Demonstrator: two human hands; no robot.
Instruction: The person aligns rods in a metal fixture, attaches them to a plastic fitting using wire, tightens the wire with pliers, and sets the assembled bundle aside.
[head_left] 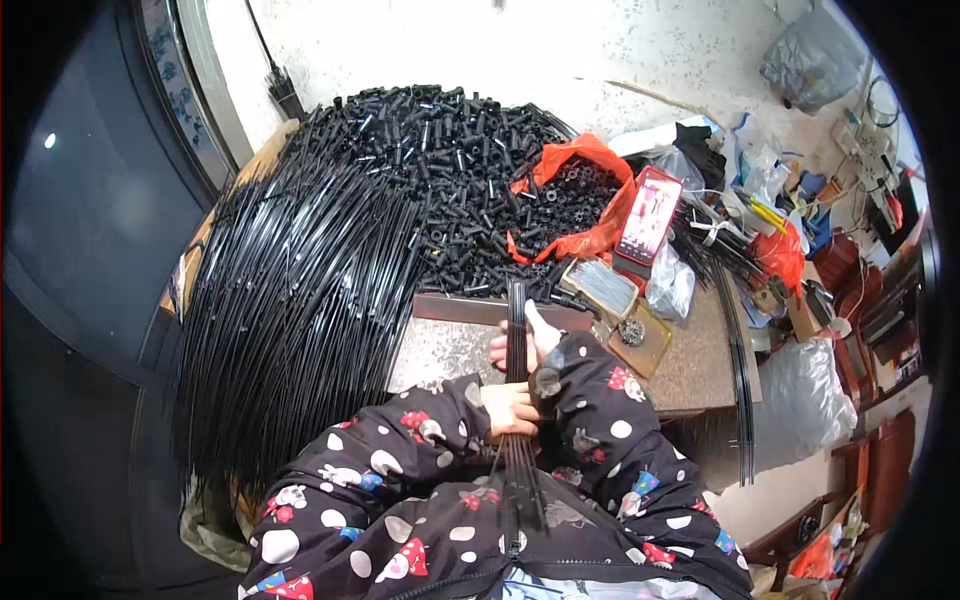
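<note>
A bundle of thin black rods stands upright in front of my chest, its lower ends fanned out and blurred. My left hand is wrapped round the bundle low down, fingers closed across it. Higher up, my right hand is around the same rods, with the thumb on the right and fingertips showing on the left; part of its palm is hidden behind them. Left of my hands lies a large heap of long black rods. Beyond the bundle is a pile of short black tubular parts.
A low strip edges the pile at the table. To the right are a red plastic bag of small black parts, a lit phone, a tray of thin pale sticks and more rods over the table edge.
</note>
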